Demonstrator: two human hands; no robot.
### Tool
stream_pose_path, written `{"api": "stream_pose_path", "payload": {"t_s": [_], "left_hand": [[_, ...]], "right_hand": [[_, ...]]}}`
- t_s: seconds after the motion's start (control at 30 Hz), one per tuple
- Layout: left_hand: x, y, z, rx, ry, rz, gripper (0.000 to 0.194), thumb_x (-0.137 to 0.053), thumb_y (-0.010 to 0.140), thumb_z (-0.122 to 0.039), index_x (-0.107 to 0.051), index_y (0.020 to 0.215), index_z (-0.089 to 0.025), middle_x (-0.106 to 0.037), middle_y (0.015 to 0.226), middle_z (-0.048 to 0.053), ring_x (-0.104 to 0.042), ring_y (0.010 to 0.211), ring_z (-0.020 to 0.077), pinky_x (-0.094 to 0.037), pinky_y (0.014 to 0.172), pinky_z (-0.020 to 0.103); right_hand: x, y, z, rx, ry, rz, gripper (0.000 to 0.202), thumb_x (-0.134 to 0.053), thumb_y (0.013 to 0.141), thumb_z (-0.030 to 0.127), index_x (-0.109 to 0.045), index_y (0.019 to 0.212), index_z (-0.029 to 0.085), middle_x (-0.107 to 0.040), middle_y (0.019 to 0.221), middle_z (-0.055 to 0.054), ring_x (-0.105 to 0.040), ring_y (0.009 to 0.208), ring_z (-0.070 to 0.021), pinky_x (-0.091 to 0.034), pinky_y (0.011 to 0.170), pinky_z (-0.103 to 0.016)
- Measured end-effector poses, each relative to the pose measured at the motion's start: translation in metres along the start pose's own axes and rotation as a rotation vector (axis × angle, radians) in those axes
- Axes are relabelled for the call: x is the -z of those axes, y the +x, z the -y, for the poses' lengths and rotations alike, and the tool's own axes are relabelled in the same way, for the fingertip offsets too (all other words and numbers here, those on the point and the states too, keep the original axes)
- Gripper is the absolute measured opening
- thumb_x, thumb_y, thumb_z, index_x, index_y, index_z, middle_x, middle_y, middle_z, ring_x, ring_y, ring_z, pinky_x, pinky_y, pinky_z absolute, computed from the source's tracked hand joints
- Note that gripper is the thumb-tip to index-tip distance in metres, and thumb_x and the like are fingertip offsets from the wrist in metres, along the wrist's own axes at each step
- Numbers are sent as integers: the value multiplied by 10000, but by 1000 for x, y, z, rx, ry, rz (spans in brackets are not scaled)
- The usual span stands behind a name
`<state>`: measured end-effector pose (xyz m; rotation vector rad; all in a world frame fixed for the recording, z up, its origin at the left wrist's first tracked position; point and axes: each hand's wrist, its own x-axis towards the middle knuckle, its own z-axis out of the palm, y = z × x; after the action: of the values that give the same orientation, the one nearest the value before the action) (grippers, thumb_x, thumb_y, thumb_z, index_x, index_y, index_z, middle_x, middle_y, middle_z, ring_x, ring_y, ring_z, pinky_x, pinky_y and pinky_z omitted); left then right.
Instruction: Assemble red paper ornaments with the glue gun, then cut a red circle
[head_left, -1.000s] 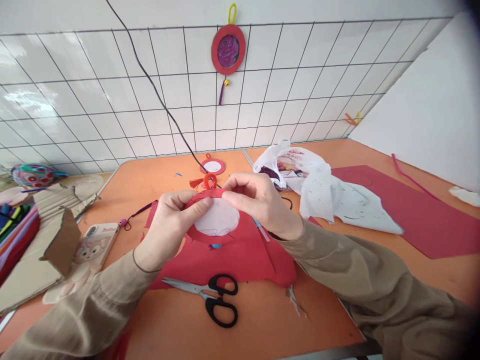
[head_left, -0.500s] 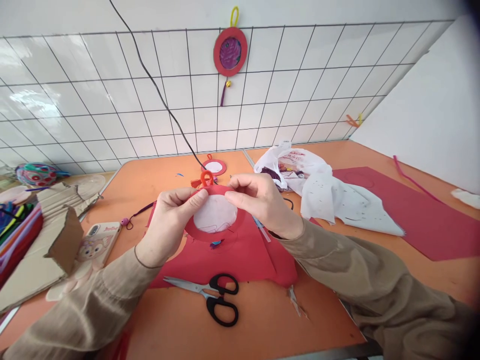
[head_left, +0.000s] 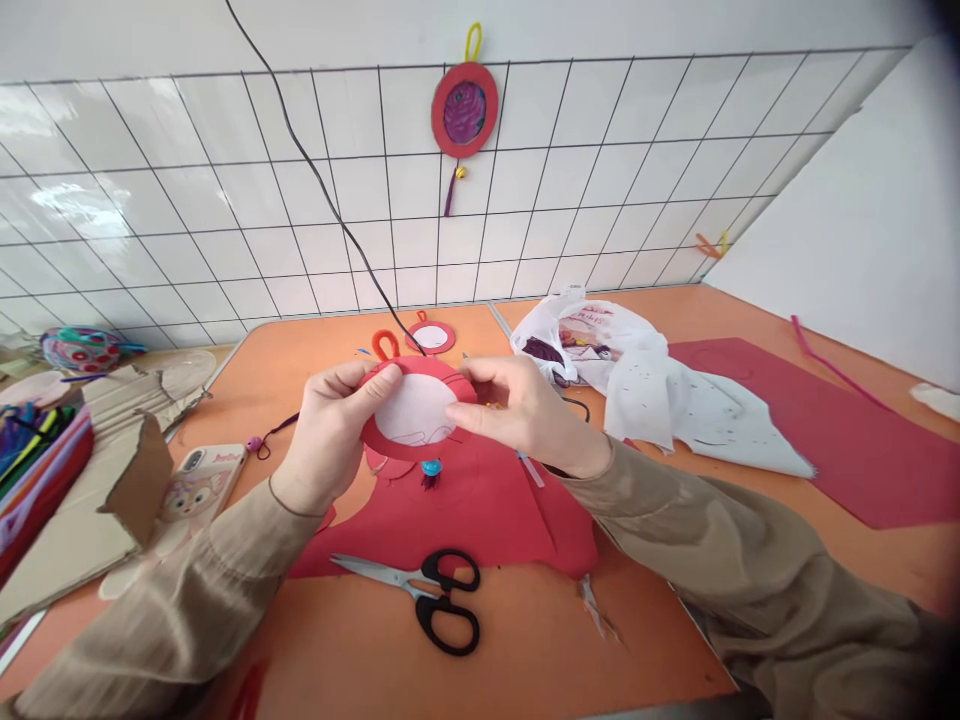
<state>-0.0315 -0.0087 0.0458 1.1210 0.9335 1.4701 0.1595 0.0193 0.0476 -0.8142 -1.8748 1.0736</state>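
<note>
Between my two hands is a round red paper ornament (head_left: 390, 437) with a white centre and an orange pipe-cleaner loop (head_left: 386, 345) at its top left. My left hand (head_left: 334, 425) pinches its upper left rim, thumb on the near face. At the right rim, my right hand (head_left: 510, 405) grips it between thumb and fingers; the fingertips behind it are hidden. Just under the ornament hangs or lies a blue bead (head_left: 431, 468) with a dark tassel. Below are red sheets (head_left: 465, 525) and, nearer me, black-handled scissors (head_left: 442, 600), slightly apart.
A similar red ring ornament (head_left: 433, 337) lies behind my hands; another ornament (head_left: 465, 110) hangs on the tiled wall. To the right are a white plastic bag (head_left: 630, 345), white cloth (head_left: 697, 410) and red sheet (head_left: 847, 440). Cardboard (head_left: 67, 540) and a phone (head_left: 199, 490) lie left.
The ornament has turned, its orange loop swinging to the left and its lower edge lifting. My right hand has slid down to its right side. The blue bead shows more fully.
</note>
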Motion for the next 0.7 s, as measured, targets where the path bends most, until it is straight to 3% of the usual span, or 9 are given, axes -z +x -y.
{"api": "stream_pose_path", "payload": {"t_s": [0.13,0.23,0.3,0.43,0.6,0.7], "left_hand": [[6,6,1,19,-25,107,154,-871,701,-318,-804,723,-181,-725,638,-4,-638,607,114,-542,616,211],[11,10,3,43,-2,245,114,-892,678,-257,-809,717,-190,-780,715,14,-688,659,134,-571,673,229],[13,12,4,36,12,265,106,-900,662,-223,-800,674,-190,-785,714,11,-695,668,134,-570,680,224],[12,13,7,-26,38,180,135,-915,632,-245,-795,635,-183,-775,674,17,-679,624,137,-559,642,233],[12,12,6,-94,58,135,150,-918,622,-299,-814,666,-200,-784,690,45,-696,637,177,-566,636,276],[14,12,7,-127,70,150,161,-919,620,-318,-815,666,-204,-776,666,49,-703,643,198,-569,645,300]], "right_hand": [[-3,-2,2,85,-219,-79,281,-578,759,217,-377,563,193,-357,544,58,-332,527,-73,-284,498,-247],[-5,-4,2,266,-409,-157,322,-544,767,163,-285,581,200,-309,552,58,-280,530,-72,-254,505,-254],[-5,-6,2,373,-528,-200,324,-530,779,144,-266,601,202,-302,572,54,-269,535,-76,-239,511,-259],[-3,-8,3,470,-582,-192,278,-571,802,187,-347,639,197,-351,612,47,-293,544,-80,-256,519,-253],[0,-10,5,491,-510,-172,128,-613,829,245,-534,762,170,-515,677,11,-453,603,-108,-360,572,-257],[-1,-11,5,526,-552,-188,160,-605,847,230,-520,725,172,-478,657,19,-416,584,-99,-332,547,-253]]}}
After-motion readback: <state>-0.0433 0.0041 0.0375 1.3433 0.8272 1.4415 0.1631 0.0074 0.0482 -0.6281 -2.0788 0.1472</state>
